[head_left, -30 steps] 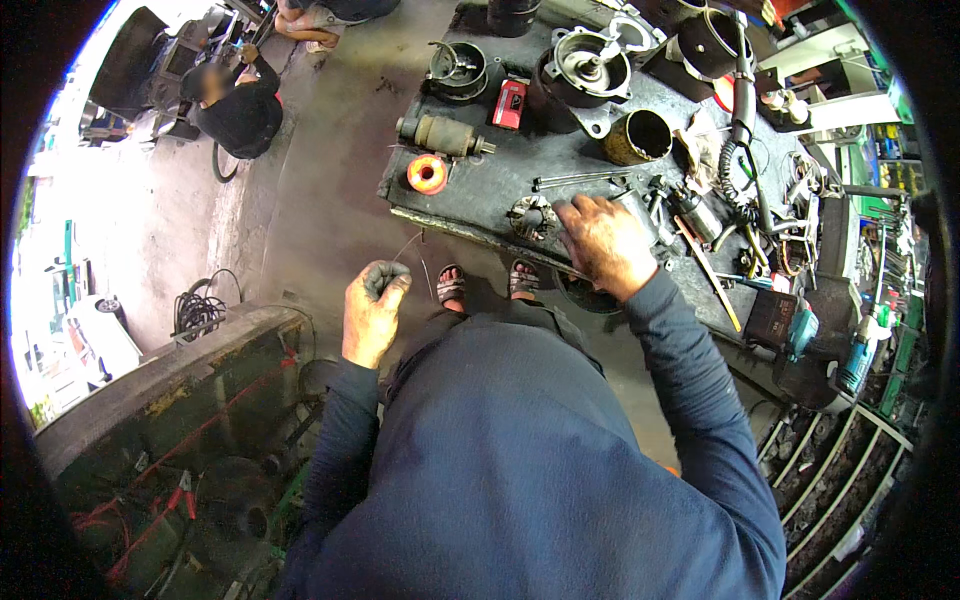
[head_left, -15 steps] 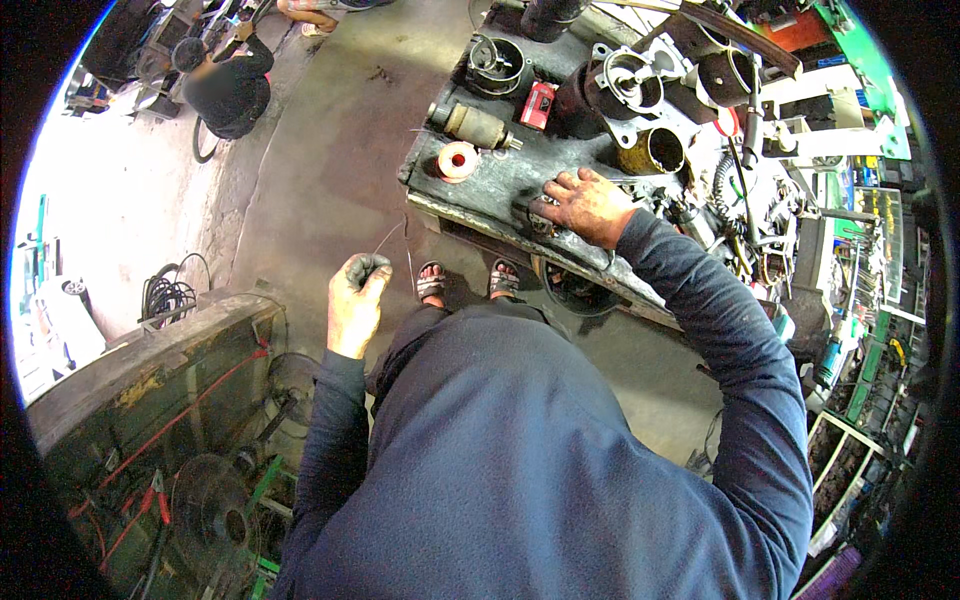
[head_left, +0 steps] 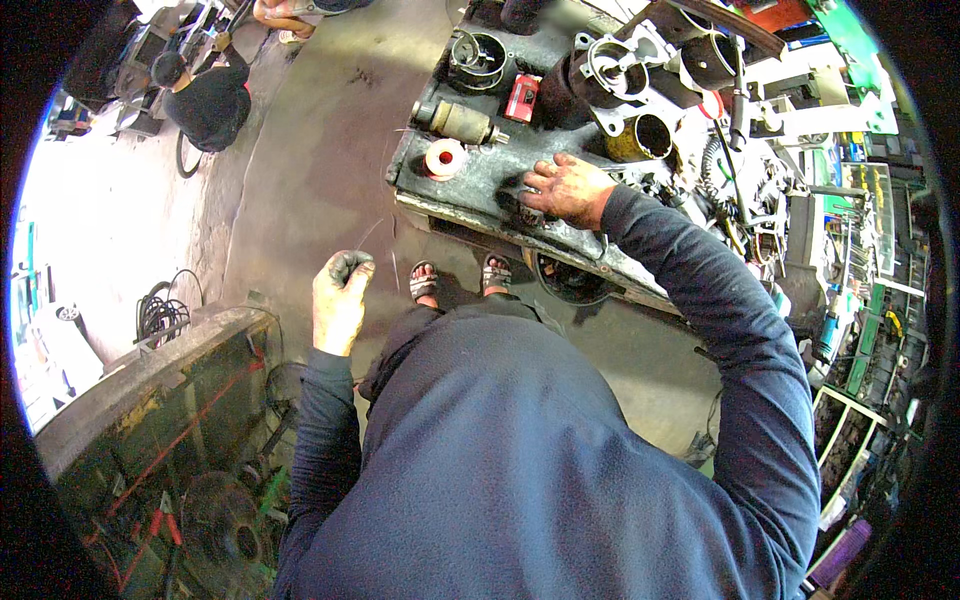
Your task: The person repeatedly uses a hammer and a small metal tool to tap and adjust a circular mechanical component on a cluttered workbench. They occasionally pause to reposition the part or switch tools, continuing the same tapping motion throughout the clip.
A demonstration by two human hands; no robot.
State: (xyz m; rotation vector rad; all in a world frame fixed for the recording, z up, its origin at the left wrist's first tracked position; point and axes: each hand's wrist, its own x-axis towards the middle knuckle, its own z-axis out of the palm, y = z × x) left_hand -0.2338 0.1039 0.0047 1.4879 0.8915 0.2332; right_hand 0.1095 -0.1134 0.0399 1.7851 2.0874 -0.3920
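Observation:
My left hand (head_left: 340,295), grimy at the fingertips, is held out over the concrete floor with its fingers pinched on a thin wire (head_left: 375,232) that runs up toward a small red-and-white spool (head_left: 445,158) on the dark workbench (head_left: 480,190). My right hand (head_left: 568,188) rests palm down on the bench near its front edge, fingers curled over a small dark part that is mostly hidden. My sandalled feet (head_left: 460,280) stand just below the bench.
The bench carries a cylindrical motor (head_left: 458,120), a red box (head_left: 520,98), metal housings (head_left: 620,70) and a brass-coloured cylinder (head_left: 640,138). Cluttered shelves of tools fill the right. A green metal bin (head_left: 170,420) sits at lower left. Another person (head_left: 205,95) crouches at upper left.
The view has tilted so the bench sits higher. My right hand has moved left along the bench toward its front edge. My left hand keeps the wire pinched.

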